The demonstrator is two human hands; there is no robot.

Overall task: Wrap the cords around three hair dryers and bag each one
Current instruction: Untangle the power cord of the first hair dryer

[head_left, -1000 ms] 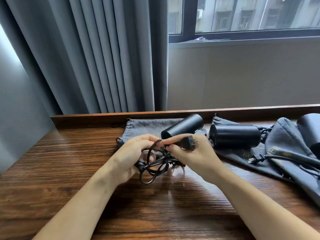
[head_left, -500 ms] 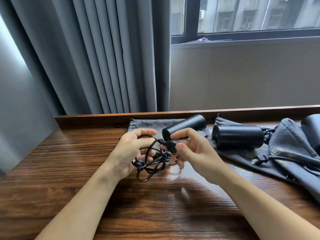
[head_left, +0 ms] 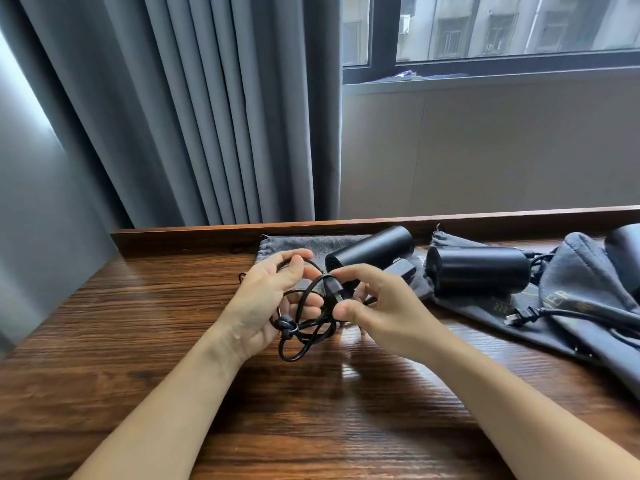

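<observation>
Right now the whole matter hangs between the two hands, just above the table (head_left: 145, 368). The cord (head_left: 304, 327) is a loose black tangle of loops there, and the hair dryer (head_left: 372, 251) it belongs to lies directly beyond the hands, resting on a flat grey bag (head_left: 294, 245) near the table's back edge. Its barrel runs slantwise, the near end pointing toward the hands and the far end up and to the right. The right hand is the nearer of the two to it, almost touching its lower end; the left hand sits a little further to the left.

The left hand (head_left: 268, 303) is curled around the bundle, thumb and forefinger arched over the top loop, the lower fingers threaded through the coils. The right hand (head_left: 381, 310) pinches the plug (head_left: 334, 289) between thumb and fingers, its other fingers curled. The two hands are close together, joined by the cord.

My guess is that the loops are being gathered before they go round the dryer's body; the tangle looks prone to snagging on itself.

A second hair dryer (head_left: 479, 270) lies crosswise to the right on another bag (head_left: 485, 306), its plug (head_left: 519, 315) loose beside it, and a third (head_left: 625, 251) shows at the right edge.
</observation>
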